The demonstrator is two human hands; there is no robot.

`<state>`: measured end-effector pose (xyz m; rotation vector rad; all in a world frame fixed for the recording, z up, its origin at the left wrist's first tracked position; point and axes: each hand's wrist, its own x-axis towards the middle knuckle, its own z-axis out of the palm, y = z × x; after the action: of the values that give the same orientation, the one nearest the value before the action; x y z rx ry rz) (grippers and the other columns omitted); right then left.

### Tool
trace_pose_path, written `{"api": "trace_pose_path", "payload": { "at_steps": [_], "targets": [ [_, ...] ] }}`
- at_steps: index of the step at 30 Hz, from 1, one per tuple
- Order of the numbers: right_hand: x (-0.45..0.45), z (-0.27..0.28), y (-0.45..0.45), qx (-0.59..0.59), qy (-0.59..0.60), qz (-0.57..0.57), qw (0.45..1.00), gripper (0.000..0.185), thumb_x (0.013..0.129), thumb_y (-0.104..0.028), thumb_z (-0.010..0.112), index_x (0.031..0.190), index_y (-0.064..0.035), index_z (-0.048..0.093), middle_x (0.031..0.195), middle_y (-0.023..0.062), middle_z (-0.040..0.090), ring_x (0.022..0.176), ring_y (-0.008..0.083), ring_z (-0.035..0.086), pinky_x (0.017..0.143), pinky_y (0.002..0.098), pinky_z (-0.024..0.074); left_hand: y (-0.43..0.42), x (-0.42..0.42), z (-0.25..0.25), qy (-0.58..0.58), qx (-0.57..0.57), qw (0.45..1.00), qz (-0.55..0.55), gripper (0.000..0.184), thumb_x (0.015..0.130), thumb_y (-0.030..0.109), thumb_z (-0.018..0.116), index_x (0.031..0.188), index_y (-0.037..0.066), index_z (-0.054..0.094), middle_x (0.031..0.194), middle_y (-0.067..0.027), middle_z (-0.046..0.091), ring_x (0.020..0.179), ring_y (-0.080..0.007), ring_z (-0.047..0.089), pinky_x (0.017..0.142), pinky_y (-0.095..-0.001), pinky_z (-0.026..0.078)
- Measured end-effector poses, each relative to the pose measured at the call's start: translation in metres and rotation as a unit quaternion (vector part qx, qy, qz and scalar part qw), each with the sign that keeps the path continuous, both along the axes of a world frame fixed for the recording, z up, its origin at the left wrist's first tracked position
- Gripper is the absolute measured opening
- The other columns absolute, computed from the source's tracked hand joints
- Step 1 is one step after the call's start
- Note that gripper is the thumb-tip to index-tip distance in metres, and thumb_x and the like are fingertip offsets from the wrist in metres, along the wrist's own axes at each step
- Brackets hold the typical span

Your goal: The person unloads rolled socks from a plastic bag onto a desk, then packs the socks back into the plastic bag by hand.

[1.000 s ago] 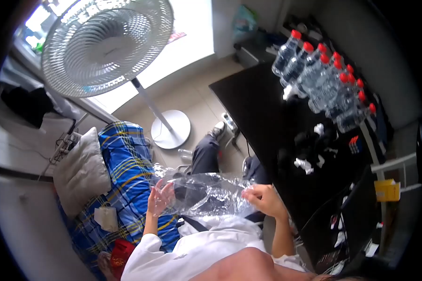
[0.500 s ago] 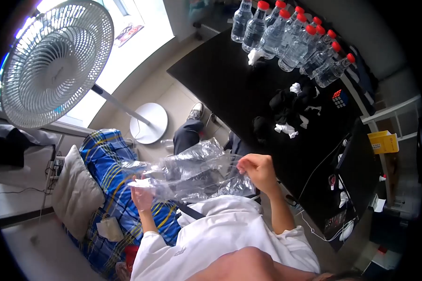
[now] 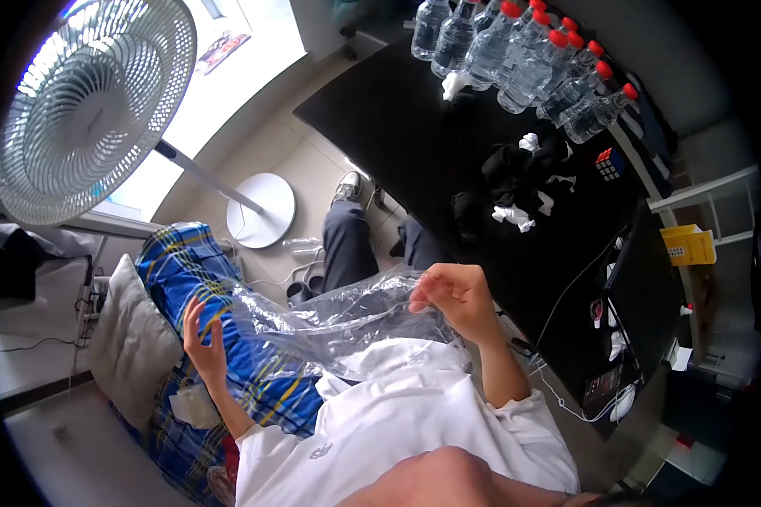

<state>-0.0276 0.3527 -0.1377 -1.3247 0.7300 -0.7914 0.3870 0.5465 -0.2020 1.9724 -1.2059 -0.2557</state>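
Clear plastic bag (image 3: 334, 325) unfolded between the fingers, nothing visible inside.
Right fingers (image 3: 423, 291) pinch its edge; left fingers (image 3: 192, 319), spread and empty, just beside its far end.

2 bare forearms (image 3: 509, 376) reach forward, the left hand (image 3: 205, 348) raised with its fingers (image 3: 192, 316) loosely spread, the right hand (image 3: 458, 297) turned inward, fingertips (image 3: 418, 296) pinched together.
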Motion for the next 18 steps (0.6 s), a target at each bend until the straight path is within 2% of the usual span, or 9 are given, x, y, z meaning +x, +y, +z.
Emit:
{"api": "trace_pose_path", "payload": {
  "at_steps": [1,4,7,8,9,11,13,16,18],
  "targets": [
    [0.003,-0.001,0.001,0.005,0.004,0.004,1.000,0.032,0.105,-0.023,0.062,0.091,0.0051,0.069,0.081,0.0111,0.073,0.074,0.0165,0.074,0.072,0.0302,0.0629,-0.001,-0.006,0.006,0.075,-0.026,0.997,-0.019,0.052,0.090,0.023,0.079,0.135,0.004,0.060,0.148,-0.0197,0.054,0.133,-0.0316,0.056,0.102,-0.0425,0.051],
    [0.026,-0.003,0.008,0.063,-0.126,-0.012,0.990,0.030,0.104,-0.020,0.065,0.093,0.0079,0.068,0.087,0.0128,0.074,0.085,0.0210,0.076,0.081,0.0344,0.0624,-0.034,-0.094,0.028,0.084,-0.102,0.965,-0.225,0.083,0.081,0.045,0.085,0.146,0.007,0.050,0.148,-0.0245,0.053,0.136,-0.0400,0.053,0.110,-0.0507,0.043],
    [0.045,0.002,0.017,0.041,-0.153,0.020,0.987,0.024,0.102,-0.017,0.067,0.098,0.0063,0.069,0.092,0.0103,0.074,0.090,0.0150,0.074,0.081,0.0284,0.0604,-0.075,-0.159,0.029,-0.015,-0.099,0.948,-0.304,0.103,0.068,0.048,0.092,0.149,0.007,0.044,0.146,-0.0248,0.055,0.135,-0.0435,0.052,0.113,-0.0559,0.038],
    [0.042,0.006,0.016,0.017,-0.107,0.042,0.993,0.037,0.104,-0.031,0.064,0.101,0.0052,0.071,0.096,0.0129,0.074,0.092,0.0175,0.074,0.080,0.0293,0.0597,-0.084,-0.167,0.024,-0.041,-0.077,0.946,-0.314,0.107,0.063,0.046,0.095,0.149,0.006,0.044,0.144,-0.0239,0.057,0.133,-0.0435,0.053,0.113,-0.0561,0.038],
    [0.038,0.009,0.010,0.016,-0.102,0.036,0.994,0.037,0.104,-0.031,0.064,0.101,0.0052,0.071,0.096,0.0129,0.074,0.092,0.0175,0.074,0.080,0.0293,0.0597,-0.086,-0.170,0.013,-0.030,-0.057,0.947,-0.313,0.107,0.061,0.044,0.096,0.148,0.005,0.045,0.142,-0.0230,0.059,0.131,-0.0433,0.055,0.112,-0.0554,0.039],
    [0.027,0.016,-0.003,-0.207,-0.078,0.029,0.975,0.056,0.105,-0.049,0.056,0.105,0.0045,0.071,0.100,0.0150,0.075,0.093,0.0217,0.075,0.078,0.0311,0.0595,-0.086,-0.174,-0.008,-0.005,-0.067,0.954,-0.293,0.106,0.057,0.038,0.098,0.144,0.003,0.049,0.132,-0.0199,0.065,0.124,-0.0422,0.059,0.109,-0.0527,0.042],
    [0.003,0.025,-0.013,-0.199,-0.041,0.010,0.979,0.065,0.103,-0.059,0.051,0.107,0.0021,0.073,0.103,0.0161,0.074,0.096,0.0278,0.074,0.085,0.0365,0.0583,-0.086,-0.176,-0.027,0.015,-0.106,0.957,-0.269,0.105,0.054,0.034,0.099,0.142,0.002,0.051,0.125,-0.0175,0.069,0.118,-0.0413,0.062,0.106,-0.0507,0.045],
    [-0.021,0.009,-0.038,-0.391,0.273,-0.181,0.860,0.040,0.097,-0.040,0.067,0.121,-0.0080,0.072,0.124,0.0163,0.068,0.115,0.0335,0.064,0.103,0.0420,0.0501,-0.087,-0.168,-0.041,0.098,-0.074,0.970,-0.212,0.099,0.057,0.033,0.098,0.139,0.001,0.052,0.116,-0.0171,0.070,0.109,-0.0410,0.063,0.099,-0.0483,0.047],
    [-0.023,-0.012,-0.046,-0.392,0.427,-0.201,0.790,0.041,0.092,-0.025,0.075,0.131,-0.0161,0.068,0.135,0.0170,0.061,0.124,0.0362,0.057,0.108,0.0448,0.0465,-0.094,-0.163,-0.038,0.084,-0.090,0.973,-0.196,0.099,0.059,0.034,0.097,0.140,0.001,0.051,0.118,-0.0178,0.067,0.111,-0.0412,0.062,0.099,-0.0485,0.047]
  ]
}}
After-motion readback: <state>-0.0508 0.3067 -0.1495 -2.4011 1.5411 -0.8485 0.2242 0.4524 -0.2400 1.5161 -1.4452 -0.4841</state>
